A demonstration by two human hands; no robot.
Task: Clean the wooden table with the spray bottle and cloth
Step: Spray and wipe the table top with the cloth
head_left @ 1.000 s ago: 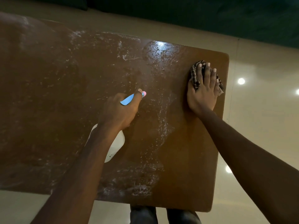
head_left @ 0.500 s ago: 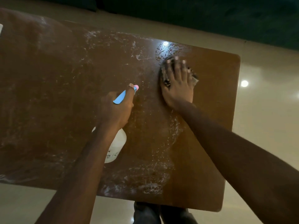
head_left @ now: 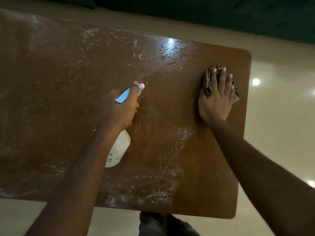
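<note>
Across the wet, streaked wooden table (head_left: pixel 213 176), our right hand (head_left: pixel 216 103) presses the soft, limp cloth (head_left: pixel 207 80) flat-fingered near the far right corner, while our left hand (head_left: pixel 119 109) curls round the neck of the light, probably slippery spray bottle (head_left: pixel 119 147), the surest hold.

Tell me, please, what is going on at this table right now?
A person is cleaning the wooden table. The left hand grips the spray bottle over the middle, nozzle pointing forward. The right hand presses the cloth flat on the tabletop near its right edge. White streaks cover the middle and left; the strip by the cloth looks free of them.
</note>
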